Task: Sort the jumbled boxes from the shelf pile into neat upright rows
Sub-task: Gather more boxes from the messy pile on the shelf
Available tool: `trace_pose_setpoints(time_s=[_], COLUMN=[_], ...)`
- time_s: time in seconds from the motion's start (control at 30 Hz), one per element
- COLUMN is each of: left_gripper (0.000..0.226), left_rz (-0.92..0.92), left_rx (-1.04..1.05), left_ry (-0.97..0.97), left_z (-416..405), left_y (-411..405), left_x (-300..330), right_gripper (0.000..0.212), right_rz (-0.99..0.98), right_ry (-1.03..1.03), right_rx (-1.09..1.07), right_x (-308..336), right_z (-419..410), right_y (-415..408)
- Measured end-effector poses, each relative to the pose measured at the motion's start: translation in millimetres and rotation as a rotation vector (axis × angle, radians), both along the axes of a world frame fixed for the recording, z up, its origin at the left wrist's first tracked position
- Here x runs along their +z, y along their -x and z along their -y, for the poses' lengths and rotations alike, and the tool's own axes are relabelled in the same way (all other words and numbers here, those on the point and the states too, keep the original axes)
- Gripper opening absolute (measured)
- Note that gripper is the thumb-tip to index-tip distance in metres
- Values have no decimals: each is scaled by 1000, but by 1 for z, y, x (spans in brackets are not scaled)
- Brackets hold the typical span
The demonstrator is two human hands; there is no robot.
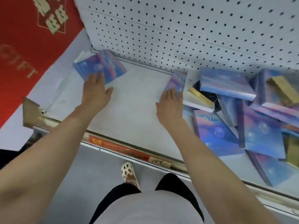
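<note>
While the jumble of blue-and-purple boxes [226,110] lies heaped at the right end of the white shelf [129,113], the person has both arms stretched out over the bare middle of it. The left hand [95,88] rests with straight, spread fingers against the lower edge of a small group of boxes [100,67] leaning into the far left corner, apparently steadying them so they stand up against the pegboard back [178,29] and begin a row there. The right hand [171,101], fingers also straight and close together, lies against one box [175,83] at the near edge of the pile; I cannot tell whether the thumb hooks round it, but it looks more like a push or a first touch than a firm hold. The shelf acts as the tray here: a few boxes tilted in the corner, the rest lying flat, slanted and overlapping on the right, with gold-edged boxes [279,89] mixed among them. A red price strip [123,147] runs along the shelf's front lip.
</note>
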State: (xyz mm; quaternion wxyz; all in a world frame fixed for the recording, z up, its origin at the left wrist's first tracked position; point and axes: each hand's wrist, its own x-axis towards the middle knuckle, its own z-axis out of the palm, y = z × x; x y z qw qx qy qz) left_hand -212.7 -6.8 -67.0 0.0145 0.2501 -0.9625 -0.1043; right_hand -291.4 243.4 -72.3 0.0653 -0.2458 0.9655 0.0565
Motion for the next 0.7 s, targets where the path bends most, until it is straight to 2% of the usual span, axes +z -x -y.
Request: trace_pose_setpoints(time_s=[0.1, 0.23, 0.33, 0.47, 0.53, 0.6, 0.63, 0.7], left_gripper=[74, 76, 76, 71, 64, 57, 56, 61], left_rz=[130, 134, 136, 76, 11, -65, -98, -96], left_rx=[-51, -123, -212, -386, -493, -547, -538, -447], left_ry=[29, 52, 66, 37, 21, 5, -15, -40], left_z=[16, -5, -34, -80, -96, -102, -100, -92], left_y=[14, 12, 3, -12, -14, -11, -7, 4], left_x=[-16, -26, -27, -25, -21, -14, -13, -10], right_gripper=[58, 59, 47, 34, 36, 39, 44, 64], right_rz=[46, 68, 33, -314, -455, -509, -494, -331], right_ry=[92, 80, 208, 471, 506, 471, 437, 312], right_rx=[-30, -39, -85, -118, -216, -347, -412, -536], right_x=[-4, -3, 12, 43, 54, 68, 72, 79], right_z=[5, 8, 9, -6, -26, -50, -62, -79], right_y=[-10, -16, -9, 8, 21, 33, 39, 44])
